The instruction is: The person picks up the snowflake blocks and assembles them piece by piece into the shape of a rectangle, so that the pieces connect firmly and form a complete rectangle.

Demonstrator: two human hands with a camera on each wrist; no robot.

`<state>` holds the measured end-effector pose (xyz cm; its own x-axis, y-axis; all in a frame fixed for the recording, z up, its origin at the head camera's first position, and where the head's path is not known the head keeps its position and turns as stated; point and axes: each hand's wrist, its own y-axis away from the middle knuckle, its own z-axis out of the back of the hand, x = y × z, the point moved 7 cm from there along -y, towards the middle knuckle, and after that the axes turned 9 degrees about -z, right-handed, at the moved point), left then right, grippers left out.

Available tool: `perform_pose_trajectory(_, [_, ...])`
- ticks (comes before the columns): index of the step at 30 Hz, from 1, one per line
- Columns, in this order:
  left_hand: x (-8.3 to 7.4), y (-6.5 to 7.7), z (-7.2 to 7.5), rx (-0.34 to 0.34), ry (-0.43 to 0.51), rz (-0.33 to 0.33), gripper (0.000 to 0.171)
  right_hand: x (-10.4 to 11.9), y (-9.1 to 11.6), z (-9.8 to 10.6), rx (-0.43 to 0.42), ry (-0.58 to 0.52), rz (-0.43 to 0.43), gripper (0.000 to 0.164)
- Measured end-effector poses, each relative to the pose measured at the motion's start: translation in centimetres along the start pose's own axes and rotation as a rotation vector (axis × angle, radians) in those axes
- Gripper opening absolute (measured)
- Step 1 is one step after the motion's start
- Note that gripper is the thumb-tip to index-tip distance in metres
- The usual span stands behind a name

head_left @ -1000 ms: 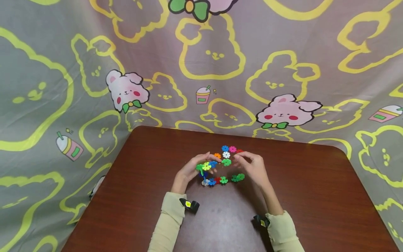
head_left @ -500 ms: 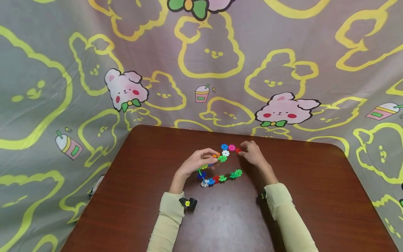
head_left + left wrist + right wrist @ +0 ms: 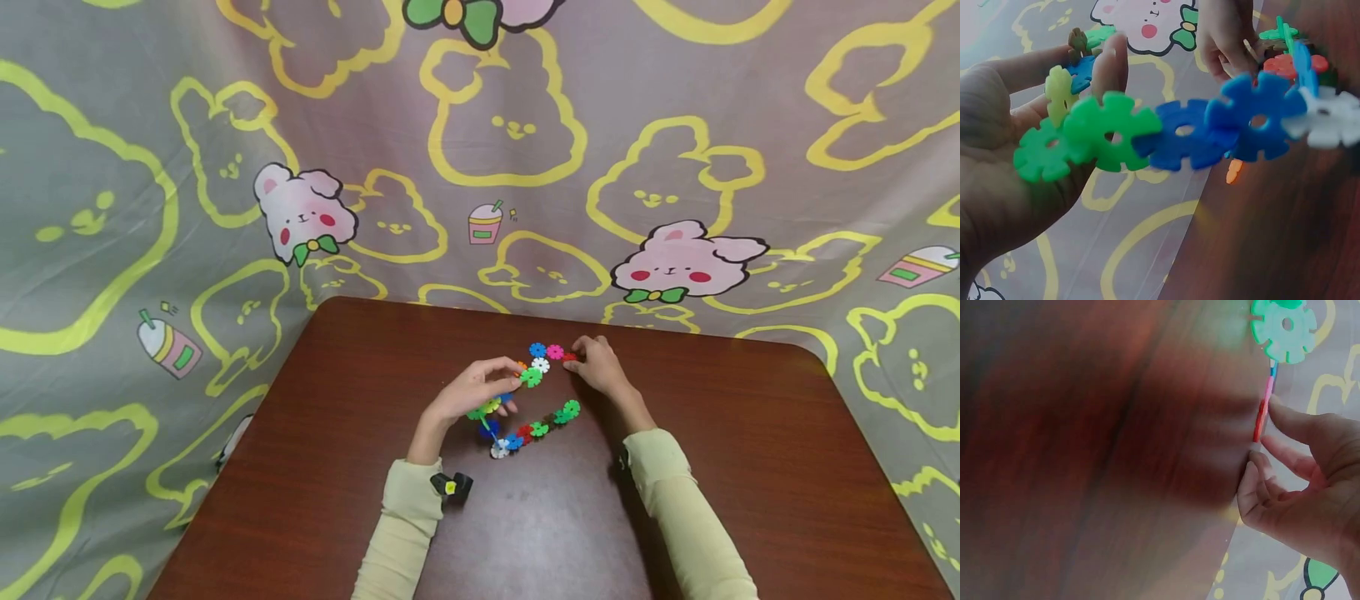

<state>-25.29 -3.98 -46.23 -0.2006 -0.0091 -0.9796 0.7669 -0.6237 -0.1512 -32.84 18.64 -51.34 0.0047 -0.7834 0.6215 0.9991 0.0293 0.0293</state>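
Observation:
In the head view my left hand (image 3: 476,387) grips a chain of slotted, flower-shaped plastic discs near its upper end. A light-green disc (image 3: 532,377) sits at its fingertips. From there the chain bends down past a dark-blue disc (image 3: 1183,134) and a white disc (image 3: 500,449), then runs right to a green disc (image 3: 571,408). My right hand (image 3: 605,367) is farther back on the right, its fingers pinching a red disc (image 3: 1260,420) that lies flat at the table. Part of the chain is hidden behind the left fingers.
Beside the red disc lie a pink disc (image 3: 555,352), a blue disc (image 3: 537,350) and a white loose disc (image 3: 541,365). An orange disc (image 3: 522,366) shows partly behind the left fingers. The brown table (image 3: 360,375) meets a patterned cloth (image 3: 390,275) at its back edge.
My right hand has moved from beside the chain back to the red disc and taken hold of it. The left hand has turned slightly; the chain's lower part has shifted a little.

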Motion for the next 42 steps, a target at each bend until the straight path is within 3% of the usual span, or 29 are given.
perform_pose_trajectory(4, [0.3,0.1,-0.7,0.020,0.012,0.031,0.021,-0.5,0.0,0.0,-0.011,-0.020,-0.012,0.025])
perform_pose_trajectory(6, [0.4,0.1,-1.1,0.014,0.010,0.042,0.021,-0.7,0.4,0.2,-0.012,-0.083,-0.039,0.024])
perform_pose_trajectory(14, [0.1,0.3,-1.4,-0.046,-0.019,0.006,0.019,1.8,3.8,2.0,0.055,-0.630,-0.117,0.022])
perform_pose_trajectory(19, [-0.1,0.3,-1.3,-0.062,-0.042,-0.012,0.019,4.2,6.3,2.9,0.079,-0.857,-0.116,0.025])
perform_pose_trajectory(26, [-0.2,0.5,-1.5,-0.115,-0.056,-0.006,0.015,6.0,8.8,3.2,0.042,-0.892,-0.138,0.024])
perform_pose_trajectory(32, [-0.1,0.5,-2.3,-0.092,-0.037,0.004,0.015,6.5,10.0,3.3,-0.001,-0.861,-0.163,0.024])
perform_pose_trajectory(42, [-0.8,0.5,-1.7,-0.098,-0.067,0.001,0.016,7.9,9.7,2.9,-0.041,-0.910,-0.097,0.025])
